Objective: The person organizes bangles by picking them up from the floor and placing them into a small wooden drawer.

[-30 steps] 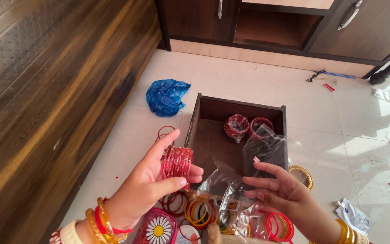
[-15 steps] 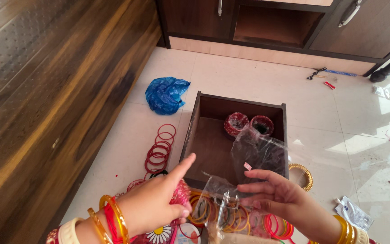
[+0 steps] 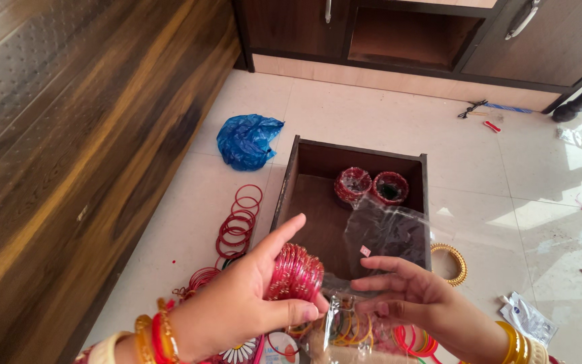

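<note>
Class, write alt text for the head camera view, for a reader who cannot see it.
The left hand grips a stack of red bangles beside a clear plastic bag held by the right hand. Beyond them, on a tiled floor, an open wooden drawer holds two wrapped bangle sets.

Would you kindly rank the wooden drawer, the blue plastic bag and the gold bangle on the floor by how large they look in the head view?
1. wooden drawer
2. blue plastic bag
3. gold bangle
All lie on the floor, at somewhat different distances from the camera.
</note>
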